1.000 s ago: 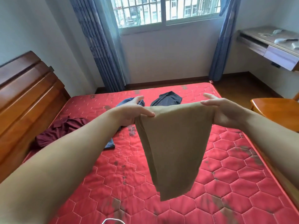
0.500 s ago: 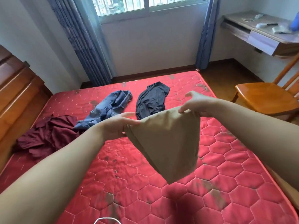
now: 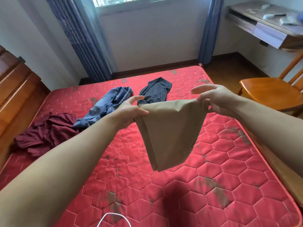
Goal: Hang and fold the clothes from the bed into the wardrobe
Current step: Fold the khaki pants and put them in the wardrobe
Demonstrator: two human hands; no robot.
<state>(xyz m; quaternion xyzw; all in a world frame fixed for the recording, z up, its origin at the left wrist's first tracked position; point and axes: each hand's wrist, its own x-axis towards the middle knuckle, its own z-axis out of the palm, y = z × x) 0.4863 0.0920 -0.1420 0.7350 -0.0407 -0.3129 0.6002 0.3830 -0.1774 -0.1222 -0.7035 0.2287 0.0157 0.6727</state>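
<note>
While three garments lay on the red mattress, a person held a folded tan garment in the air above it. The left hand pinched the top edge at nine o'clock and the right hand pinched it at three o'clock, other fingers spread. The cloth's long axis hung down toward six o'clock, between both hands and equally near each. A maroon garment, a blue garment and a dark garment lay beyond, toward eleven and twelve o'clock. No wardrobe showed.
</note>
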